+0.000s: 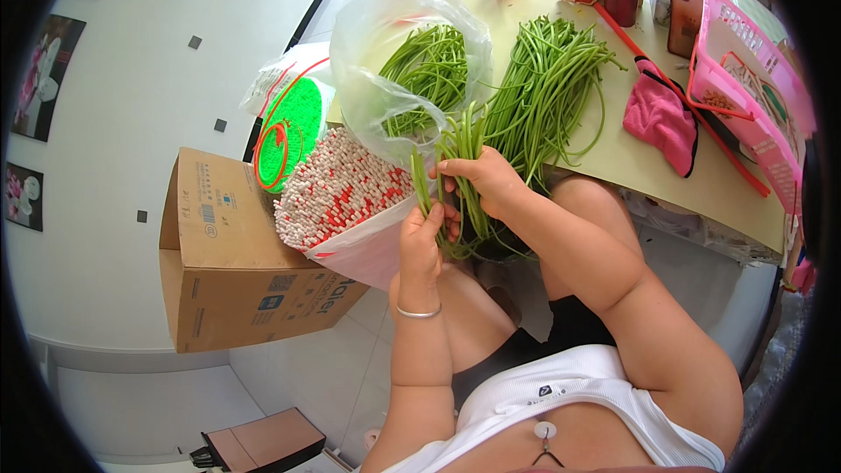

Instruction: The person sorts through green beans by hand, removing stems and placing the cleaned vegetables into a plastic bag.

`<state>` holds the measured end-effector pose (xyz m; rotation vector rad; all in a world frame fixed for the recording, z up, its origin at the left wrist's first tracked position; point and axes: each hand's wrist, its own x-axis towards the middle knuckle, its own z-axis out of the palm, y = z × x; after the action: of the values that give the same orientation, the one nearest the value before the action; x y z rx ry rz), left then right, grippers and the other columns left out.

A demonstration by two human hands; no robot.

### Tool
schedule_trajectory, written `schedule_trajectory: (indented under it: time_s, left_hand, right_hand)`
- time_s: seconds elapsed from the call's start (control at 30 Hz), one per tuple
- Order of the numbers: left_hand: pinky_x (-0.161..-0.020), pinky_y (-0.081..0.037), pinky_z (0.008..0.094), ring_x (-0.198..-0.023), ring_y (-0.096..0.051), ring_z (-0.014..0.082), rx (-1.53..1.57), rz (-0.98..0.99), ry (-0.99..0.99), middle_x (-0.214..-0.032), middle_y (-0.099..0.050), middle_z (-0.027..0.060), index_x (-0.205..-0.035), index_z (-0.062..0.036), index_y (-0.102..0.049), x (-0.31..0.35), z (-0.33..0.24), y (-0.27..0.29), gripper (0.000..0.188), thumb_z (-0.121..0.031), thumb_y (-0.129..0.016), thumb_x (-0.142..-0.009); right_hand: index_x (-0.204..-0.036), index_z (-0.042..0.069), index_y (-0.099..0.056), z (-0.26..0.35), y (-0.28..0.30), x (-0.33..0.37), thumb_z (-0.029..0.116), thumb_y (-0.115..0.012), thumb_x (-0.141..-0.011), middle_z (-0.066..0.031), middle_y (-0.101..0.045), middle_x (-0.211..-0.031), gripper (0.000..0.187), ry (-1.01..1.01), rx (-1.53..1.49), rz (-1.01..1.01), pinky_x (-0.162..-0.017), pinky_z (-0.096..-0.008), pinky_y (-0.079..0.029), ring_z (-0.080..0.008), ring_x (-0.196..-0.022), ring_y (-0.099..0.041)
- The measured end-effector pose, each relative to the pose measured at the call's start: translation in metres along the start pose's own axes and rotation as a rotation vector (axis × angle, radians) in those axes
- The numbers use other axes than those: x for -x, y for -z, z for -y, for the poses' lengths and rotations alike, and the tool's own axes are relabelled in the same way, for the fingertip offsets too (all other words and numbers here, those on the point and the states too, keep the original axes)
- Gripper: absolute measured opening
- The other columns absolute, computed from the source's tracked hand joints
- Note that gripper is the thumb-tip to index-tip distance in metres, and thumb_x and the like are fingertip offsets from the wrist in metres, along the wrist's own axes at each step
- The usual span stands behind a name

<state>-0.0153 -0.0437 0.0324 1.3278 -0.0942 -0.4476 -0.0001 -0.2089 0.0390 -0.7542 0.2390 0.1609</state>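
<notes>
Gripping green stems (467, 133), right hand (489, 180) fingers closed; left hand (422, 247), nearer and left, pinching more. Held stems at table's (701, 191) near edge; clear bag (359, 44) farther, stem pile (552, 79) to its right.

We note left hand (423, 243) and right hand (492, 182) gripping green vegetable stems (469, 136); beyond, a stem-filled translucent plastic bag (357, 45) beside a loose stem pile (552, 79)

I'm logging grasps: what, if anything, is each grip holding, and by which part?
The left grip pinches a few green vegetable stems near their lower visible end; the right grip holds a larger green stem bunch partway along its length.
</notes>
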Motion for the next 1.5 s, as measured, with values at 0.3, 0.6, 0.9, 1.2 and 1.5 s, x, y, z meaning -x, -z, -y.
schedule_trajectory:
  time_s: [0.3, 0.6, 0.9, 1.2, 1.5]
  left_hand:
    - [-0.055, -0.042, 0.0236, -0.061, -0.053, 0.0103, 0.027, -0.052, -0.031, -0.079, -0.06, 0.002, -0.098, -0.0048, -0.059, 0.001, -0.001, -0.005, 0.014, -0.016, -0.051, -0.098]
    - [-0.055, -0.046, 0.0239, -0.064, -0.057, 0.0103, -0.028, -0.032, -0.056, -0.084, -0.063, 0.0037, -0.102, -0.003, -0.059, 0.002, 0.001, -0.006, 0.019, -0.018, -0.048, -0.1]
    - [-0.062, -0.05, 0.0251, -0.073, -0.061, 0.0125, -0.091, 0.033, 0.014, -0.094, -0.063, 0.0053, -0.111, -0.0005, -0.057, 0.002, 0.002, 0.003, 0.026, -0.022, -0.047, -0.101]
    - [-0.093, -0.041, 0.0265, -0.11, -0.052, 0.0145, -0.227, 0.0, -0.315, -0.121, -0.054, 0.0065, -0.131, 0.0025, -0.044, -0.003, 0.0, -0.006, 0.056, -0.028, -0.067, -0.09]
    - [-0.067, -0.047, 0.0246, -0.074, -0.058, 0.0123, -0.281, 0.194, -0.078, -0.088, -0.062, 0.0041, -0.107, -0.0002, -0.057, -0.005, -0.007, -0.021, 0.036, -0.013, -0.076, -0.08]
  right_hand:
    - [-0.092, -0.001, -0.064, -0.02, -0.011, 0.004, 0.004, -0.071, -0.078, -0.0054, -0.063, -0.081, 0.016, 0.036, 0.016, 0.058, -0.059, -0.0292, -0.047, -0.0142, -0.068, -0.058]
    - [-0.097, -0.001, -0.063, -0.009, -0.013, 0.009, 0.002, -0.071, -0.077, -0.006, -0.064, -0.085, 0.021, 0.067, 0.081, 0.062, -0.069, -0.029, -0.049, -0.0154, -0.074, -0.06]
    - [-0.1, 0.0, -0.062, -0.022, -0.007, -0.001, 0.0, -0.073, -0.075, -0.0075, -0.065, -0.086, 0.027, 0.012, 0.133, 0.185, -0.071, -0.0313, -0.049, -0.0167, -0.076, -0.06]
    - [-0.1, -0.001, -0.06, 0.002, -0.018, 0.017, 0.003, -0.064, -0.085, -0.013, -0.067, -0.093, 0.016, -0.025, -0.109, 0.22, -0.076, -0.0325, -0.052, -0.021, -0.082, -0.064]
    - [-0.111, 0.0, -0.055, 0.017, -0.005, 0.014, 0.011, -0.063, -0.09, -0.0146, -0.066, -0.1, 0.025, 0.01, -0.419, 0.21, -0.084, -0.0399, -0.052, -0.0252, -0.093, -0.063]
